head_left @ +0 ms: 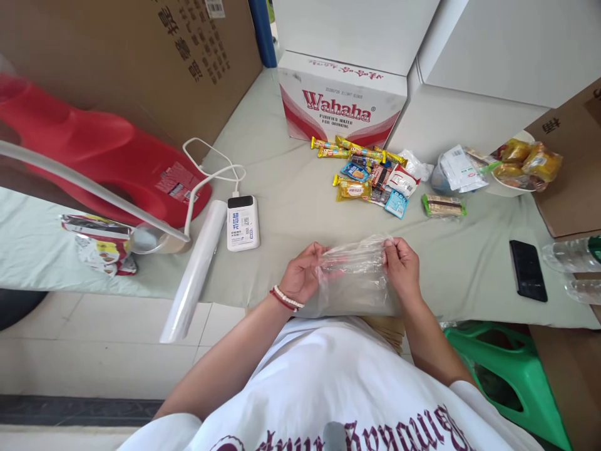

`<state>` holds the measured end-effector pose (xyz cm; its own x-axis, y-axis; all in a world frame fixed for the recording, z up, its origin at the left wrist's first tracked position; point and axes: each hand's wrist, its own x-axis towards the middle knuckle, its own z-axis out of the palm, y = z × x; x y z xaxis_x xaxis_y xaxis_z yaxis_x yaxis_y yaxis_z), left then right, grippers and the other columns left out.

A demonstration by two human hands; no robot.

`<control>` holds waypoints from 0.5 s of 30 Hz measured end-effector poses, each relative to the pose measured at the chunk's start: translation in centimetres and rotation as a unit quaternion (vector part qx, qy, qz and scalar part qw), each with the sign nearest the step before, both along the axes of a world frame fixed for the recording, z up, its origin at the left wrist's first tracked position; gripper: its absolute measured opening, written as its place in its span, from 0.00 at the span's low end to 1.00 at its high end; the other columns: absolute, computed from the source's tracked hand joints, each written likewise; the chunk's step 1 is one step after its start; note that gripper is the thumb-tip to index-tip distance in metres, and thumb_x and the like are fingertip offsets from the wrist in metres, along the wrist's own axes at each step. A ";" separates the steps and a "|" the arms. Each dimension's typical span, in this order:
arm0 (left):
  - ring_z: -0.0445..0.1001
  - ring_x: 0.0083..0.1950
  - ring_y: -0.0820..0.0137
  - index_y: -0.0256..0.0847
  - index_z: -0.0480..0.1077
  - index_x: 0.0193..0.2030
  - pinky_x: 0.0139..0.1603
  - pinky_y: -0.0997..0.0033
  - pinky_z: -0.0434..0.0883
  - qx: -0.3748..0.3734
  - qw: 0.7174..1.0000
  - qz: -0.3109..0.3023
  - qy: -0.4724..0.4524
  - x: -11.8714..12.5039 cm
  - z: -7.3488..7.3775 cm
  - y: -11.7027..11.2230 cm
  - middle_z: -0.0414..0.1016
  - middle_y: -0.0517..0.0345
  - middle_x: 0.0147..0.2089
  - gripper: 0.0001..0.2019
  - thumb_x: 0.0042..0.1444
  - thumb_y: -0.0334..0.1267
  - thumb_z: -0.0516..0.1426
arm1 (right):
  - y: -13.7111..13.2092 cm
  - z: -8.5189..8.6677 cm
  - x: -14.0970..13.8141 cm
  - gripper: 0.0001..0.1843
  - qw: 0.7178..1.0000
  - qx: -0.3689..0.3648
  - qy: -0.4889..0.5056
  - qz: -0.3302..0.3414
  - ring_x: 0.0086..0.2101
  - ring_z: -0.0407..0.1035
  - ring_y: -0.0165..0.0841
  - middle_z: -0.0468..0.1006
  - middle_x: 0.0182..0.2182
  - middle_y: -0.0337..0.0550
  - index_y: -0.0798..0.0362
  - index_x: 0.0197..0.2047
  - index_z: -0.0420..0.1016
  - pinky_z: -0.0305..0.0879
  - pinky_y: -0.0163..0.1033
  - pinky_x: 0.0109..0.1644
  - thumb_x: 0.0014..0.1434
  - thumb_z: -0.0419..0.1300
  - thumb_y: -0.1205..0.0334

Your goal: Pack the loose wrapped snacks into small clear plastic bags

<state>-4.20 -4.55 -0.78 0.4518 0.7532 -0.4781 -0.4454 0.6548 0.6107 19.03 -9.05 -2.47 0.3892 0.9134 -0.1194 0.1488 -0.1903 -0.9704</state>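
Observation:
Between my two hands a clear plastic bag [352, 275] is stretched out near the table's front edge. My left hand [303, 272], with a beaded bracelet at the wrist, grips the bag's left side, its fingers partly behind the film. At the bag's upper right corner, my right hand [401, 266] pinches the plastic between thumb and fingers. Farther back lies a pile of small wrapped snacks, among them a yellow packet [353, 188], a blue packet [397, 203] and a red and white packet [402, 180].
A Wahaha carton [342, 103] stands behind the snacks. To the left are a power bank [243, 225] with a cable, a roll of plastic film [195, 272] and a red jug-like container [103, 156]. A phone [528, 270] and a white bowl [500, 188] of packaged food sit to the right.

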 end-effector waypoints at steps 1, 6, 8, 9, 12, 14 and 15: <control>0.81 0.41 0.59 0.42 0.66 0.30 0.36 0.62 0.77 -0.025 0.999 -0.027 -0.003 0.0 0.1 0.5 0.77 0.53 0.42 0.20 0.44 0.50 0.69 | -0.2 0.1 0.0 0.22 1.000 -0.002 0.000 0.009 0.20 0.57 0.30 0.67 0.21 0.33 0.47 0.37 0.70 0.54 0.37 0.23 0.65 0.58 0.35; 0.69 0.19 0.70 0.38 0.74 0.35 0.17 0.71 0.56 -0.050 0.961 -0.255 0.098 1.2 -0.1 3.2 0.80 0.46 0.32 0.32 0.49 0.71 0.61 | -0.8 1.0 0.5 0.21 0.997 0.007 -0.008 0.080 0.19 0.57 0.29 0.68 0.20 0.33 0.47 0.39 0.73 0.54 0.37 0.23 0.65 0.59 0.37; 0.59 0.16 0.77 0.36 0.75 0.32 0.18 0.72 0.49 0.016 0.948 -0.292 0.127 1.8 -0.1 3.6 0.76 0.53 0.24 0.29 0.46 0.65 0.67 | -0.9 1.3 0.9 0.20 0.996 0.016 -0.016 0.089 0.19 0.58 0.29 0.68 0.20 0.33 0.47 0.39 0.73 0.54 0.36 0.23 0.66 0.60 0.38; 0.56 0.16 0.79 0.36 0.75 0.30 0.18 0.73 0.48 0.055 0.953 -0.263 0.137 2.0 -0.1 3.7 0.72 0.58 0.21 0.27 0.45 0.62 0.70 | -0.9 1.4 1.1 0.20 0.996 0.019 -0.018 0.083 0.19 0.58 0.28 0.68 0.21 0.33 0.48 0.39 0.73 0.54 0.36 0.23 0.66 0.60 0.39; 0.53 0.18 0.80 0.39 0.71 0.27 0.19 0.76 0.47 0.133 0.976 -0.056 0.165 1.8 -0.6 3.4 0.61 0.68 0.18 0.24 0.45 0.58 0.70 | -0.6 0.9 1.5 0.20 0.999 0.019 -0.015 0.038 0.19 0.57 0.28 0.67 0.21 0.32 0.48 0.39 0.72 0.53 0.35 0.22 0.66 0.60 0.39; 0.53 0.19 0.80 0.40 0.70 0.28 0.20 0.77 0.48 0.144 0.971 0.065 0.182 1.2 -1.4 3.1 0.59 0.69 0.18 0.23 0.47 0.58 0.69 | -0.4 0.2 1.6 0.20 1.000 0.013 -0.020 0.011 0.19 0.57 0.28 0.67 0.21 0.32 0.49 0.38 0.71 0.54 0.35 0.23 0.66 0.59 0.39; 0.53 0.20 0.79 0.40 0.70 0.29 0.20 0.77 0.49 0.145 0.964 0.110 0.195 0.8 -1.9 3.0 0.59 0.70 0.19 0.22 0.48 0.57 0.68 | -0.3 -0.3 1.6 0.21 0.999 0.010 -0.031 0.002 0.20 0.58 0.29 0.67 0.21 0.32 0.49 0.37 0.71 0.55 0.35 0.24 0.66 0.58 0.39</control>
